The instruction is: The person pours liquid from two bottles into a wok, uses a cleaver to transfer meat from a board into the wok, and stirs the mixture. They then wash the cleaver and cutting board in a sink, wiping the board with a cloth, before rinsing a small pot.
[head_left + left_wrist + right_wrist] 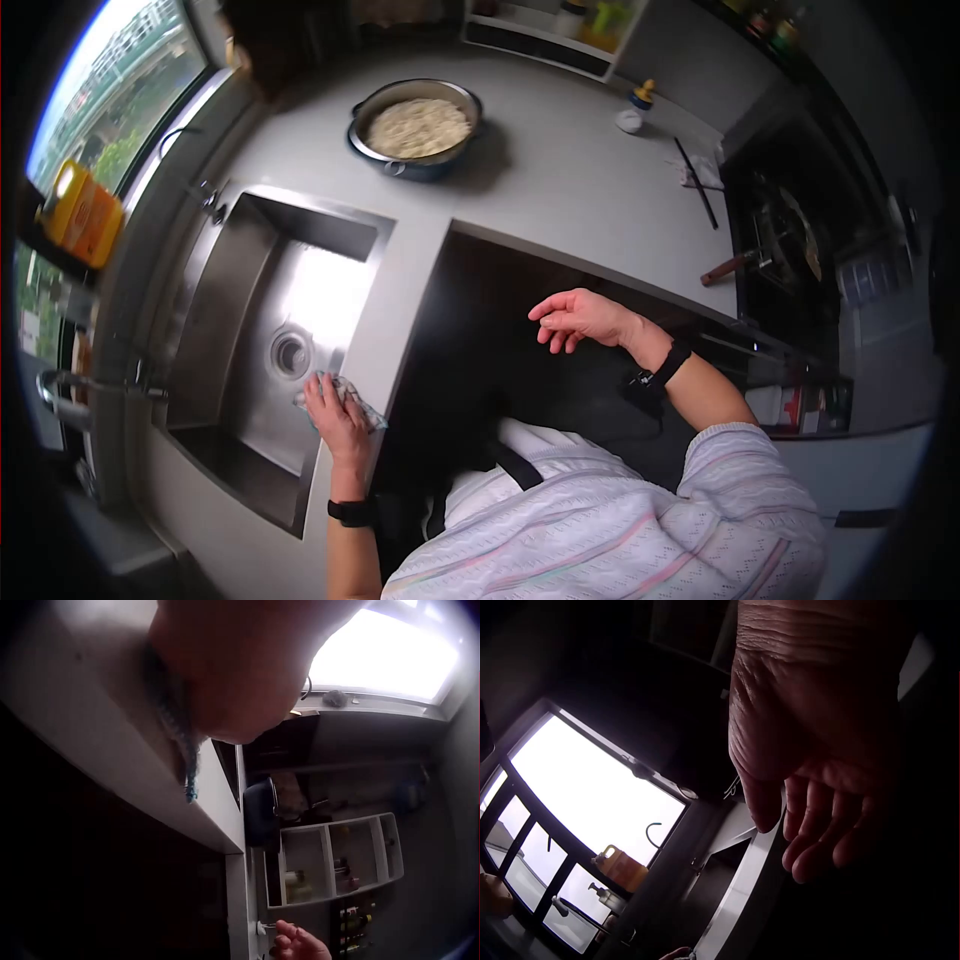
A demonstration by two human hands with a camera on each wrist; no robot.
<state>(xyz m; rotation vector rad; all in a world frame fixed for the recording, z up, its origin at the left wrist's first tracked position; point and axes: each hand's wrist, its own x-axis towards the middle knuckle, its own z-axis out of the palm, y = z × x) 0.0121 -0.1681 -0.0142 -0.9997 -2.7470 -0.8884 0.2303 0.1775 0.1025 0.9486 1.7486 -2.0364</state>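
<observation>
On the front edge of the steel sink (225, 290), the left hand (338, 425) lies over a patterned cloth (362, 402), its fingers extended and pressing it down. The cloth's blue-green edge (192, 784) hangs below the left hand (232, 675) in the left wrist view. Away from the counter, the right hand (588, 318) hovers in the air with loosely bent fingers and nothing in them. The right wrist view shows that same hand (817, 757) empty.
A pot (420, 165) of pale food stands behind the sink. Faucets (65, 390) and a yellow jug (85, 215) are by the window. To the right are a black stick (696, 183), a small bottle (641, 96) and a pan with a wooden handle (728, 268).
</observation>
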